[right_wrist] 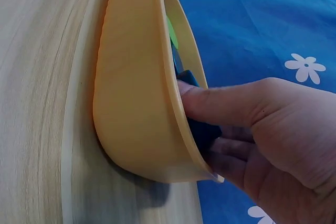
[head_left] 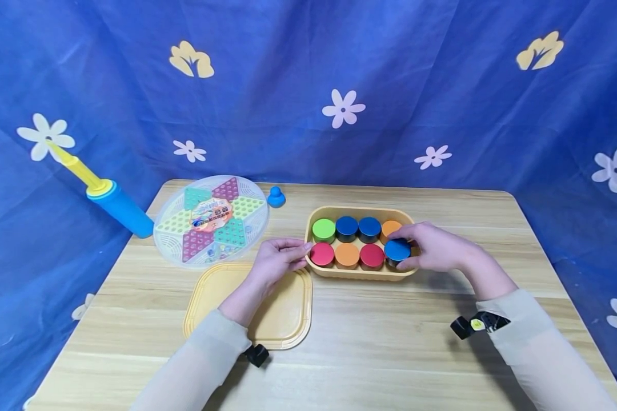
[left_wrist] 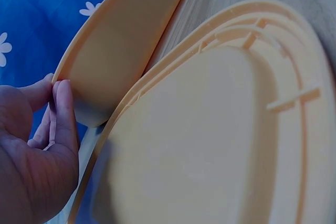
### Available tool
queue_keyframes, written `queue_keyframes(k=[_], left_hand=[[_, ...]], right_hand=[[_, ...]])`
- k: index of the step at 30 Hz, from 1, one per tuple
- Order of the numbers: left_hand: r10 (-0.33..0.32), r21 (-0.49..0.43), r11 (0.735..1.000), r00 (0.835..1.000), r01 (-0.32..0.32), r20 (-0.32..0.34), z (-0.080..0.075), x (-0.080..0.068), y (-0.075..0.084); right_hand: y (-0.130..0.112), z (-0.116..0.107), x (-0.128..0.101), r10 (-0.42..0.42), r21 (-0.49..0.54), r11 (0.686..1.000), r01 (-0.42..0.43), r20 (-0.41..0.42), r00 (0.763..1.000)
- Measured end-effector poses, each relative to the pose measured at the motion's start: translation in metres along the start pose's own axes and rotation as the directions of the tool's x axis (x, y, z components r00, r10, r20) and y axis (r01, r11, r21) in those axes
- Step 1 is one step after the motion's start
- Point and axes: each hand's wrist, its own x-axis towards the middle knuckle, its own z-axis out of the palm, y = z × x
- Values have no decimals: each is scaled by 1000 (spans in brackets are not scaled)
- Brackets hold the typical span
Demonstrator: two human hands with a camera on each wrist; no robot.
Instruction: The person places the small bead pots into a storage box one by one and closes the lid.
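Note:
A yellow oval tub [head_left: 360,274] on the table holds several short cylinders with coloured tops. Along its back row stand a green-topped one [head_left: 324,229], two dark blue ones and an orange one [head_left: 390,229]; in front are red and orange ones [head_left: 347,254]. My left hand [head_left: 280,260] pinches the tub's left rim between thumb and fingers, as the left wrist view also shows. At the tub's right end, my right hand [head_left: 432,248] grips a blue-topped cylinder [head_left: 397,249], thumb and fingers on opposite sides. In the right wrist view the tub wall partly hides this cylinder [right_wrist: 202,129].
A yellow lid [head_left: 283,314] lies on the table under my left forearm. Behind it is a round Chinese checkers board [head_left: 211,220], with a small blue knob-shaped piece [head_left: 276,197] beside it. A blue and yellow pump [head_left: 118,208] leans at the table's left edge. Blue cloth hangs behind.

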Motion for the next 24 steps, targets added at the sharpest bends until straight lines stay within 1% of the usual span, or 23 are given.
queue_keyframes(k=[3, 6, 12, 18, 24], left_hand=[[-3, 1, 1000, 1000, 3, 4, 1, 0, 1], [-5, 6, 1000, 1000, 5, 5, 1, 0, 1], [-9, 11, 1000, 1000, 9, 3, 1, 0, 1], [-8, 19, 1000, 1000, 8, 6, 1, 0, 1], [-11, 23, 1000, 1000, 12, -3, 1, 0, 1]], right_hand=[[0, 1, 0, 1, -19, 1000, -1, 19, 1000], [0, 2, 1, -12, -24, 1000, 12, 20, 1000], [1, 0, 5, -21, -5, 1000, 21, 19, 1000], [3, -2, 9, 4, -2, 1000, -3, 45, 999], [3, 0, 11, 14, -13, 1000, -14, 46, 999]])
